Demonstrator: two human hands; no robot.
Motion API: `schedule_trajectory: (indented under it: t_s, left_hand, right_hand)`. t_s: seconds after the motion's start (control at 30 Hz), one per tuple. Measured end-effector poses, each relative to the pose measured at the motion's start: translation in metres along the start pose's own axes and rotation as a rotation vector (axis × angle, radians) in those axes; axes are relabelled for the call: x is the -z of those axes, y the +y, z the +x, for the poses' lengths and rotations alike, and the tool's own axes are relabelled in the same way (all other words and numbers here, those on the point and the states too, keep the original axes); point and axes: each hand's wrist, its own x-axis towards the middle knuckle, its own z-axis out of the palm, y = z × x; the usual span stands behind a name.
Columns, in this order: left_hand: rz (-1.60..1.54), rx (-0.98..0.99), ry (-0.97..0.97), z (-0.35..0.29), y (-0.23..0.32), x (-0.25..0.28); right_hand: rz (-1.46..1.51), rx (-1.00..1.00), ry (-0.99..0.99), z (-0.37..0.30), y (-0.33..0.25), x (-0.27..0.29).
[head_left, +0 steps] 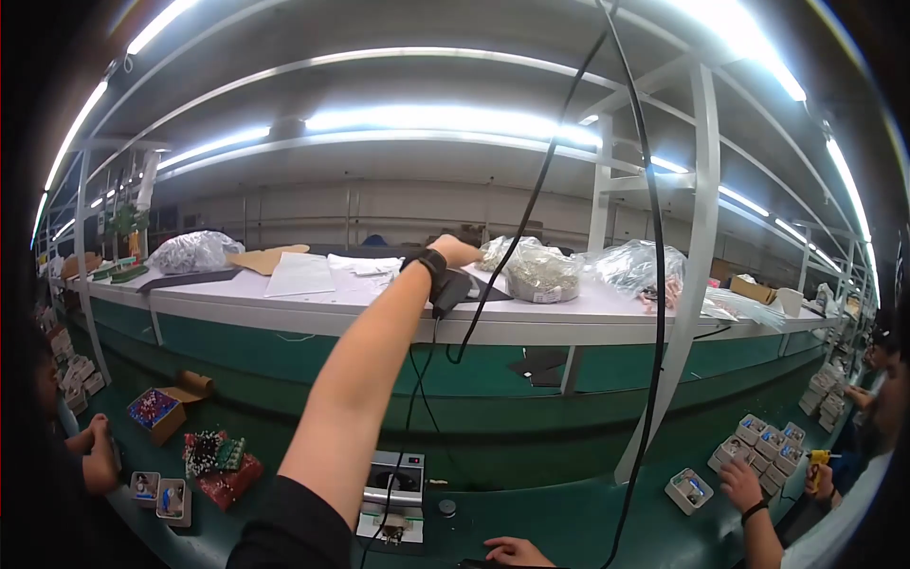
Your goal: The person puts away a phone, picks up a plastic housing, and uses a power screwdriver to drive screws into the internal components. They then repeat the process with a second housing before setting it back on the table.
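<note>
My left arm, in a black short sleeve and with a black wristband, stretches up over the raised white shelf. My left hand (455,250) is at the left end of a clear plastic bag (540,272); its fingers are too hidden to read. A dark device (453,292) with a cable lies on the shelf edge under that wrist. At the bottom of the view my right hand (518,551) rests on the green bench, fingers apart and holding nothing. Left of it stands a grey metal machine (396,479). A small round metal piece (447,508) lies between them.
Black cables (654,247) hang down at centre right. A carton (156,415) and red bag (227,479) lie left. Filled white boxes (758,441) stand right, where a co-worker's hands hold a yellow tool (819,458) and reach to the boxes. Another co-worker's hands (98,455) are left.
</note>
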Motion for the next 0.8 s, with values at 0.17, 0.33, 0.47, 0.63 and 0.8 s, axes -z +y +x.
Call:
schedule_trajectory:
  t_s: [0.17,0.33,0.47,0.63,0.8]
  left_hand:
    - [-0.205,-0.333,0.129,-0.086,-0.032,0.064]
    - [-0.150,-0.572,0.483,-0.271,-0.122,0.076]
    - [0.173,-0.137,0.447,-0.396,-0.256,0.074]
    - [0.471,0.556,0.166,-0.526,-0.446,0.131]
    - [0.531,0.625,0.097,-0.581,-0.556,0.148]
  right_hand:
    - [0.083,-0.011,-0.123,-0.025,-0.037,-0.004]
    - [0.112,-0.181,-0.143,-0.039,-0.077,-0.017]
    - [-0.036,-0.303,-0.062,-0.042,-0.105,-0.042]
    - [0.115,-0.450,-0.047,-0.054,-0.107,-0.063]
    - [0.117,-0.295,0.092,-0.067,-0.130,-0.090]
